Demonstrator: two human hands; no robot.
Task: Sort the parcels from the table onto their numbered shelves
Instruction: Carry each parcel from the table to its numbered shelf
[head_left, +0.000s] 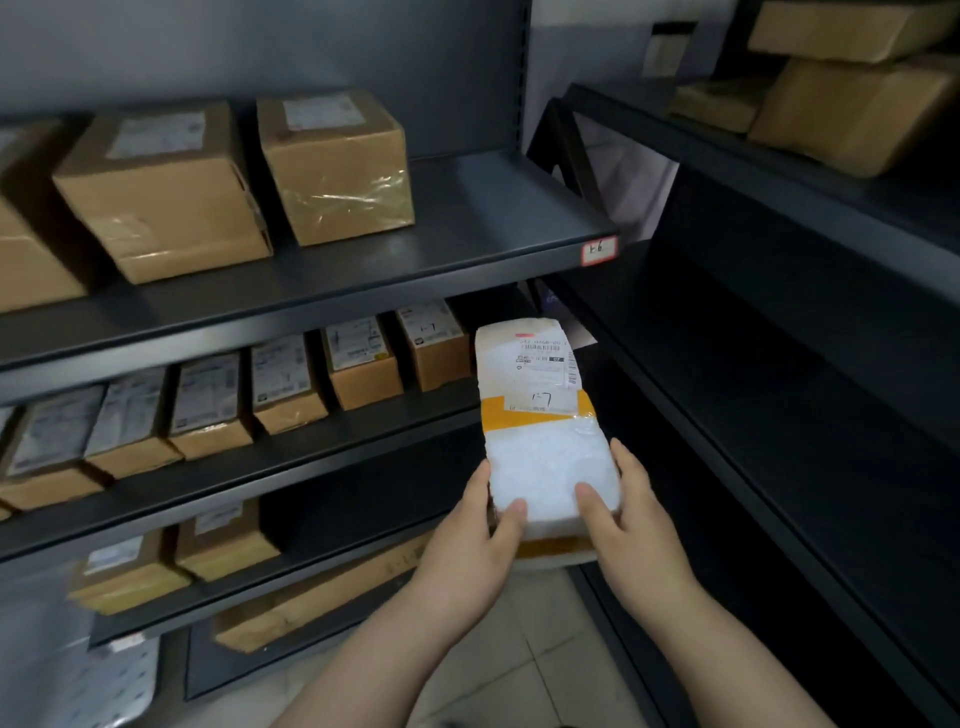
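The white parcel (540, 415), a soft padded packet with a yellow tape band (498, 413) across its middle, is held in the air in front of dark metal shelving. Its long axis runs roughly from 6 o'clock to 12 o'clock, away from the person. Its far end bears a shipping label (540, 353), and "1-7" is handwritten just above the tape.

That end lies at about 3 o'clock of the last small carton (434, 345), just beside it, at the right end of the row on the middle shelf (337, 447). That carton also appears to be marked "1-7". Whether the parcel's tip already rests on the shelf cannot be told from this angle.

The shelf above (493, 208) holds larger cartons. It carries a red-edged tag (599, 251) reading "1-6", so the level below is probably the right one.

Both hands grip the near end and are equally close to it. The left hand (467, 551) takes the corner at 7 o'clock and the right hand (639, 530) the corner at 5 o'clock. Each thumb is pressed flat on the top face, the left thumb (514, 512) and right thumb (589, 496) near each other. The fingers curl round the sides and underneath, mostly out of sight.

The open shelf space lies at 12 o'clock of the hands, in line with the parcel's length. The next move is probably a straight push forward, keeping clear of the neighbouring carton at 9 o'clock of the parcel's tip.
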